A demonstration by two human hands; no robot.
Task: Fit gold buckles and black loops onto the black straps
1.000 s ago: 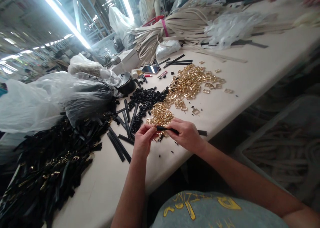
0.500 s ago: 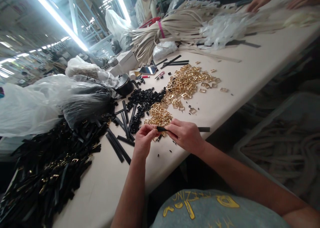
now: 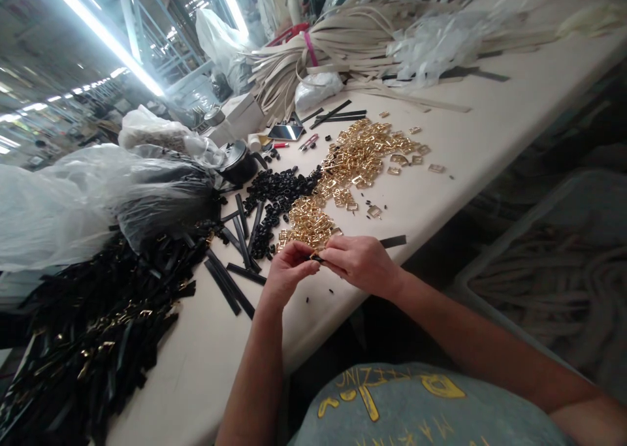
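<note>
Head view shows our left hand (image 3: 287, 273) and right hand (image 3: 361, 264) pinching a black strap (image 3: 318, 258) with a gold buckle (image 3: 314, 255) between nearly closed fingertips, just above the counter (image 3: 386, 217), beside heaped gold buckles (image 3: 309, 221).

- up high, long bright lights (image 3: 102, 36);
- way back, rows of small lights (image 3: 77, 91);
- near them, pale blue bars (image 3: 129, 25);
- down low, a big pale table (image 3: 465, 132)
</note>
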